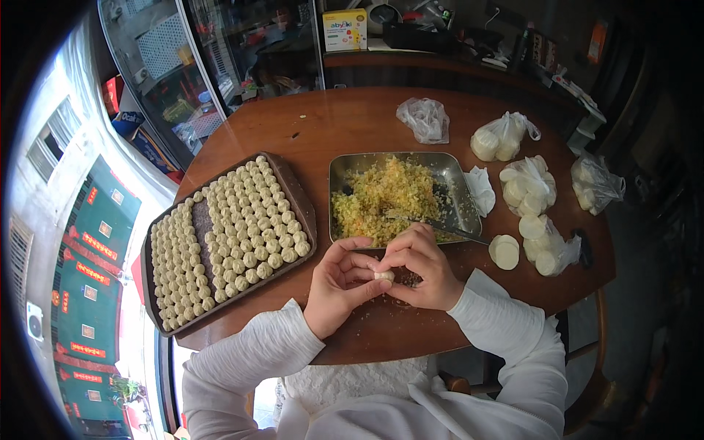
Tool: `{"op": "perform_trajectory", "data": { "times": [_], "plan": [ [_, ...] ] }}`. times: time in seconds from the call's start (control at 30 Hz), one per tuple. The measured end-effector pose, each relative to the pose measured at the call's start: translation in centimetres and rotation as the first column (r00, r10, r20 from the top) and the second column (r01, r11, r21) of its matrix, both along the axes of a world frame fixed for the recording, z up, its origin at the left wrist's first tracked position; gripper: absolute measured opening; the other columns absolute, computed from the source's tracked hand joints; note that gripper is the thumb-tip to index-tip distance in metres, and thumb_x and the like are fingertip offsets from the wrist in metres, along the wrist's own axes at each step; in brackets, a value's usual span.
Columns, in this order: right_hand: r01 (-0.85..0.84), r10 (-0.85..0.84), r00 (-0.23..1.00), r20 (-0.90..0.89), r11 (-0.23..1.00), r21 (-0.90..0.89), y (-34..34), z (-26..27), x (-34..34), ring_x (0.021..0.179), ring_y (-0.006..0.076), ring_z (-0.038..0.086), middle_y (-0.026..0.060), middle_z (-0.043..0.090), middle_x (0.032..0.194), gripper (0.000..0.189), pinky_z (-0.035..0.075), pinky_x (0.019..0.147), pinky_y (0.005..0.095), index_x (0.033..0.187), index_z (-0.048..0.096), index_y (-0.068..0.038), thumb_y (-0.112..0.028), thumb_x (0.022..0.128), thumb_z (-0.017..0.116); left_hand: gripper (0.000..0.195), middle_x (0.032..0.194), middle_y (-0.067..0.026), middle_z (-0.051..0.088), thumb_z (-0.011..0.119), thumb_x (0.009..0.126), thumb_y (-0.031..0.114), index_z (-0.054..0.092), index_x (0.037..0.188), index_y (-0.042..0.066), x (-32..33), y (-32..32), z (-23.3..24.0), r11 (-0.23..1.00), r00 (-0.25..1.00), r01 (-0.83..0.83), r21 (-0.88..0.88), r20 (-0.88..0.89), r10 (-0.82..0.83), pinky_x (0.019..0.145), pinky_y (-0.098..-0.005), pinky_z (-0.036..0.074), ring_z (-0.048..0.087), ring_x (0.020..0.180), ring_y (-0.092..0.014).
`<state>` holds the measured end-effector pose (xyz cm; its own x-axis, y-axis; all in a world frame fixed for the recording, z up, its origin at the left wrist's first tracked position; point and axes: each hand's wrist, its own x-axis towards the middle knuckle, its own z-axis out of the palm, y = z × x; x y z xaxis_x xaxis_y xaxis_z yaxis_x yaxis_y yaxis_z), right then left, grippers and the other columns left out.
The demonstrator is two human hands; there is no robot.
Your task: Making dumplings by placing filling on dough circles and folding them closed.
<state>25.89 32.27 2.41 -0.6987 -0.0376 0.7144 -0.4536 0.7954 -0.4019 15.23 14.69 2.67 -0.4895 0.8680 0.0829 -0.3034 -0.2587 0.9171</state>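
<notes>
Between the fingertips of my left hand (pixel 341 286) and my right hand (pixel 421 267) is a small pleated dumpling (pixel 384 275). Both hands grip it, just in front of a metal tray (pixel 467 220) of chopped yellow-green filling (pixel 393 190). A thin metal utensil (pixel 454 230) lies in the filling, its handle over the tray's right rim. To the right of my right hand, a stack of round dough wrappers (pixel 504 252) rests on the wooden table. At the left, a dark tray (pixel 300 190) holds many pleated dumplings (pixel 253 228) in close rows, with a narrow gap between two groups.
Plastic bags of wrappers (pixel 528 184) (pixel 498 137) (pixel 597 184) (pixel 547 247) stand at the right. A crumpled plastic bag (pixel 423 120) lies behind the metal tray, a white tissue (pixel 480 191) beside it. Crumbs dot the wooden table (pixel 385 335) near its front edge. A wooden chair (pixel 599 352) stands at the right.
</notes>
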Motion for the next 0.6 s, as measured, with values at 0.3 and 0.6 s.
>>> {"op": "perform_trajectory", "data": {
  "times": [0.3, 0.6],
  "plan": [
    [-0.03, 0.027, 0.998, 0.054, 0.998, 0.056, -0.7, 1.6, -0.1, 0.093, 0.0227, 0.054, -0.0002, 0.057, 0.103, 0.03, 0.037, 0.09, 0.0413, 0.098, 0.07, -0.017, -0.015, 0.07, 0.08, 0.059, 0.103, -0.0079, 0.068, 0.075, 0.083, -0.005, 0.045, 0.134, 0.001, -0.1, -0.2, -0.2, 1.0, 1.0, -0.005, -0.003, 0.009, 0.005, 0.089, -0.0275, 0.055, 0.066, 0.095, -0.013],
    [0.007, -0.008, 1.0, 0.01, 0.999, 0.032, -1.0, 1.3, -0.3, 0.088, 0.0209, 0.056, -0.001, 0.059, 0.097, 0.033, 0.04, 0.083, 0.0384, 0.099, 0.071, -0.016, -0.013, 0.068, 0.083, 0.055, 0.102, -0.0063, 0.069, 0.075, 0.086, 0.0, 0.045, 0.133, 0.001, -0.2, -0.1, -0.8, 0.999, 0.999, 0.033, 0.016, 0.013, -0.034, 0.089, -0.0276, 0.053, 0.066, 0.096, -0.012]
  ]
}}
